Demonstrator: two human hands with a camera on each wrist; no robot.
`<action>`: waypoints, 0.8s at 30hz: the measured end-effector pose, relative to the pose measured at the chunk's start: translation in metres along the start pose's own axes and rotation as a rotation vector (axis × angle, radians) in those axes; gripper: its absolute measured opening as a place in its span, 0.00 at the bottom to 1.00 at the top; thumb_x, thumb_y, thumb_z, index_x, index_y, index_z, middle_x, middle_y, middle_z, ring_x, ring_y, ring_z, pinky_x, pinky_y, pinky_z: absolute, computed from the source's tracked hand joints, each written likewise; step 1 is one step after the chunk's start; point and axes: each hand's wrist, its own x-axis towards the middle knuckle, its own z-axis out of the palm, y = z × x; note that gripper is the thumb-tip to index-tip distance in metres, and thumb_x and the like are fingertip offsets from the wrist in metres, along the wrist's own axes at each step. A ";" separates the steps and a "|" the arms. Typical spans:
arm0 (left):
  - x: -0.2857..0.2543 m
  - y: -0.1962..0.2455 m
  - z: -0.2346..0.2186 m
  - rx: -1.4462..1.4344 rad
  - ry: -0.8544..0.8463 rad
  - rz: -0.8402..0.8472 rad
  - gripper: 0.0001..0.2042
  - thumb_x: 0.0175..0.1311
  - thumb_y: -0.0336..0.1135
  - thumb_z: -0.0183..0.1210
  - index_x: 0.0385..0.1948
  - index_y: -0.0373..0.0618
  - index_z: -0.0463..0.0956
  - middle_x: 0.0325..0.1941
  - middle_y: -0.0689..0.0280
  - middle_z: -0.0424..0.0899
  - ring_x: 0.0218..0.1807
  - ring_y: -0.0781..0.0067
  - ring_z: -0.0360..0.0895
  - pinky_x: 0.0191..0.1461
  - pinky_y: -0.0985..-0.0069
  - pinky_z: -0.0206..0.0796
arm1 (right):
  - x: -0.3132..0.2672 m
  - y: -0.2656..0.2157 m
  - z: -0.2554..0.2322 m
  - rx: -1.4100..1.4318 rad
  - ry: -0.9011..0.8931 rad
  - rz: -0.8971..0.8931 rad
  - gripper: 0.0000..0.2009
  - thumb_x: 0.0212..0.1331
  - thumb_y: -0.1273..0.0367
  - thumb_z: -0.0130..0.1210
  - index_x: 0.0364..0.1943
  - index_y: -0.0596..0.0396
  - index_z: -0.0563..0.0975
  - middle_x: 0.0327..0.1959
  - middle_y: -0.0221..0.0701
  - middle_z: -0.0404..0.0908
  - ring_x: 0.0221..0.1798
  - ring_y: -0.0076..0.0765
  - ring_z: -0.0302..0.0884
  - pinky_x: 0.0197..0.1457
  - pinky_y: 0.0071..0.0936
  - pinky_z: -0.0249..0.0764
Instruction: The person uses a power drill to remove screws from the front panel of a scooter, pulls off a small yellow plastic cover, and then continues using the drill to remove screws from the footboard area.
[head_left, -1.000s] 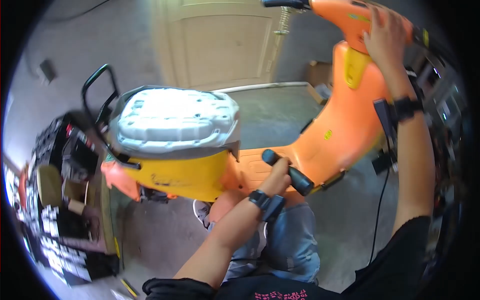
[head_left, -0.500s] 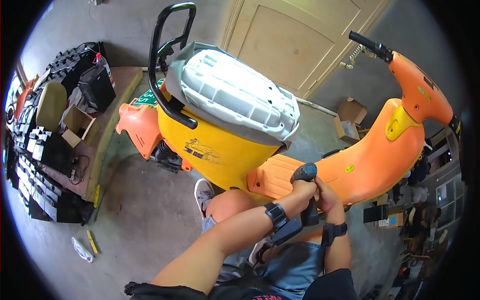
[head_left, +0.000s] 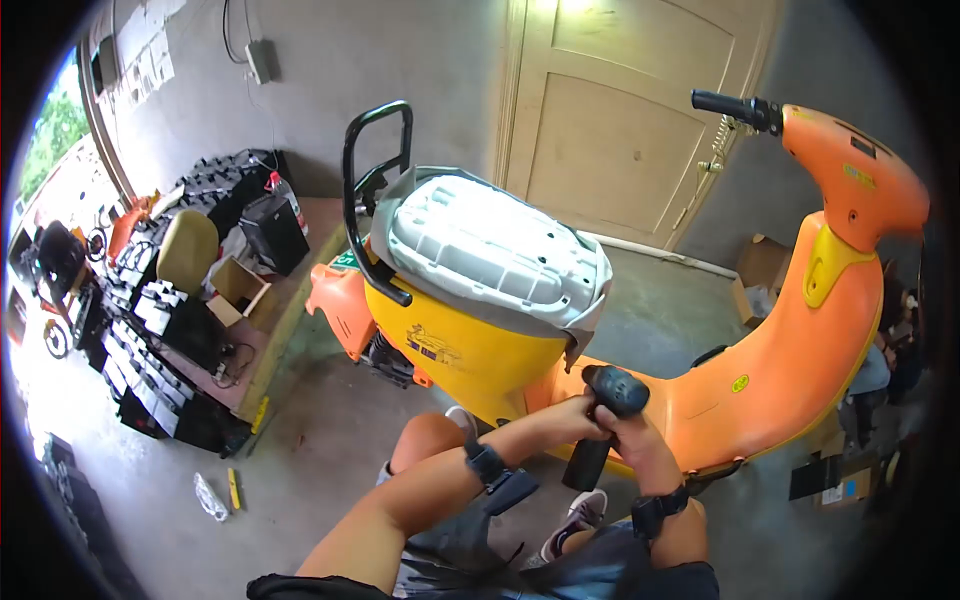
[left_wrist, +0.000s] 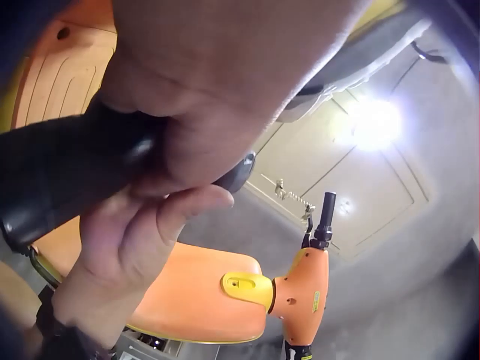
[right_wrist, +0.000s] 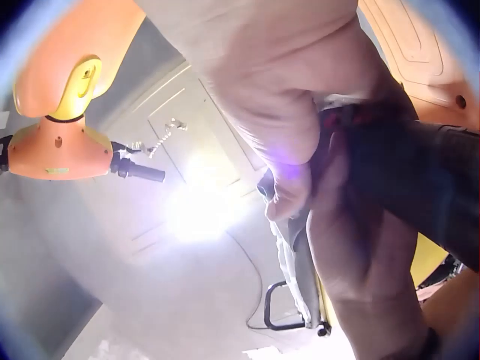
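Note:
A black cordless drill point(head_left: 618, 392) is held over the scooter's orange footboard, its handle pointing down toward the person's knees. My left hand point(head_left: 578, 418) grips the handle from the near side; in the left wrist view the dark handle point(left_wrist: 67, 176) runs out below that hand. Close against it, my right hand point(head_left: 632, 437) holds the drill just under its body, thumb upward. Both hands overlap around the grip, so part of it is hidden. The orange and yellow scooter point(head_left: 740, 430) stands in front, with a white ribbed underside on its seat point(head_left: 500, 240).
A black grab rail point(head_left: 350, 190) rises behind the seat. Black battery-like blocks point(head_left: 190, 400) and an open cardboard box point(head_left: 240, 285) sit on a low platform at left. A yellow tool point(head_left: 234, 490) lies on the floor. A door point(head_left: 620, 130) stands behind the scooter.
My right hand has come down from the scooter's handlebar to the drill, joining the left hand. The drill has turned from slanting sideways to handle-down. The head view has swung left.

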 end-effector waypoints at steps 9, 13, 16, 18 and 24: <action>-0.036 0.031 0.004 0.917 0.617 -0.072 0.09 0.61 0.32 0.59 0.37 0.37 0.80 0.37 0.58 0.85 0.37 0.61 0.83 0.42 0.70 0.74 | 0.000 0.014 -0.027 0.669 0.457 0.403 0.09 0.54 0.75 0.52 0.39 0.62 0.69 0.29 0.41 0.75 0.30 0.42 0.77 0.39 0.41 0.79; -0.026 0.033 0.003 0.941 0.683 0.454 0.07 0.56 0.26 0.59 0.36 0.41 0.81 0.39 0.58 0.84 0.40 0.57 0.82 0.44 0.67 0.73 | 0.014 0.012 -0.054 0.843 0.599 0.198 0.10 0.51 0.79 0.52 0.37 0.62 0.66 0.28 0.38 0.72 0.26 0.38 0.73 0.36 0.36 0.77; -0.010 0.041 0.002 1.294 0.589 0.671 0.10 0.50 0.24 0.59 0.36 0.45 0.81 0.47 0.61 0.81 0.50 0.57 0.78 0.51 0.64 0.70 | 0.019 0.010 -0.079 0.891 0.670 0.048 0.06 0.51 0.79 0.53 0.31 0.60 0.68 0.23 0.36 0.70 0.23 0.37 0.71 0.34 0.37 0.77; 0.010 0.052 0.005 1.494 0.560 0.694 0.11 0.47 0.27 0.59 0.36 0.44 0.80 0.55 0.62 0.75 0.58 0.56 0.71 0.56 0.59 0.65 | 0.024 0.013 -0.100 0.903 0.703 0.042 0.05 0.51 0.76 0.54 0.30 0.58 0.69 0.24 0.36 0.71 0.25 0.39 0.73 0.34 0.39 0.77; 0.084 0.072 -0.001 2.033 0.407 0.016 0.12 0.49 0.39 0.60 0.36 0.50 0.83 0.49 0.64 0.77 0.55 0.63 0.69 0.54 0.64 0.58 | 0.020 -0.003 -0.111 0.818 0.837 0.182 0.07 0.51 0.68 0.57 0.32 0.50 0.72 0.30 0.29 0.77 0.33 0.40 0.78 0.45 0.46 0.76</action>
